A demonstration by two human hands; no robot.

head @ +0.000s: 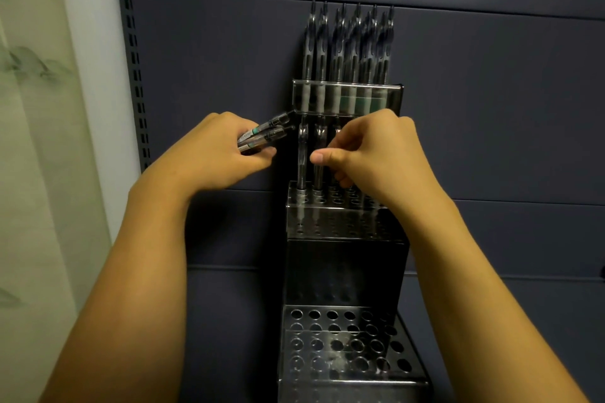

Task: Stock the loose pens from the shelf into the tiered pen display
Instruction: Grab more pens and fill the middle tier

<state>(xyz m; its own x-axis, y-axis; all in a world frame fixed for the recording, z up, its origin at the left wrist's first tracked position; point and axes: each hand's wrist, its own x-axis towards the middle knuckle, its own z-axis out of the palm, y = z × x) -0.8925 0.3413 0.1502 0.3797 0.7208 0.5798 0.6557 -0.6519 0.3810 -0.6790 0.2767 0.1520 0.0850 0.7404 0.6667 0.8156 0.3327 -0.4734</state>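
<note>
Standing against the far panel, tiered pen display [347, 268]: top tier full, middle begun, near tier empty. Our left hand [212, 150] clutched spare pens [262, 137]; our right hand [376, 153] pinched one at the middle tier. Pens judged light, stiff, slick; grip mid-barrel.

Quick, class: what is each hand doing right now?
Left hand: closed around a bundle of pens.
Right hand: fingers pinched at the middle tier; what it holds cannot be told.

surface: dark slatted shelf panel [491, 140] | on it: tiered pen display [347, 265], touching
</note>
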